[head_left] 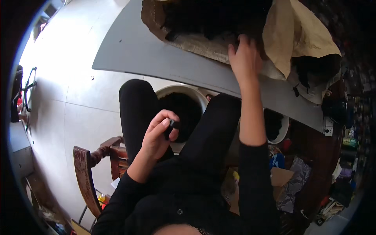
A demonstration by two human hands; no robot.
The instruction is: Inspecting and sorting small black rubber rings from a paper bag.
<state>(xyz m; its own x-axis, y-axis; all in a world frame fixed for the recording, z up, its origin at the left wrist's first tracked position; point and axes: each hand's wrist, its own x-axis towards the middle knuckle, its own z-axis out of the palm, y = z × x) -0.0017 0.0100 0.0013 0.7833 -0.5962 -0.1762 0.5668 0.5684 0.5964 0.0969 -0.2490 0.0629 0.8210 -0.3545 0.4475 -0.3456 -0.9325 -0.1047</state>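
My left hand (pixel 159 132) is raised over my lap, its thumb and fingers pinching a small black piece (pixel 172 124) whose exact kind I cannot make out. Stretched forward to the table, my right hand (pixel 246 58) rests at the near edge of an open brown paper sack (pixel 211 50). Its thumb and forefinger stand apart, with nothing visible between them. Inside the sack lies a heap of loose black pieces (pixel 211 19). Below my left hand, between my knees, a white bucket (pixel 201 97) holds more black material.
The grey table (pixel 133 47) crosses in front of me. A second sack (pixel 313 39) with black pieces stands at its right. Under the table is another white tub (pixel 285 131). A wooden chair (pixel 84 172) is at my left, and a power socket (pixel 328 127) at the right.
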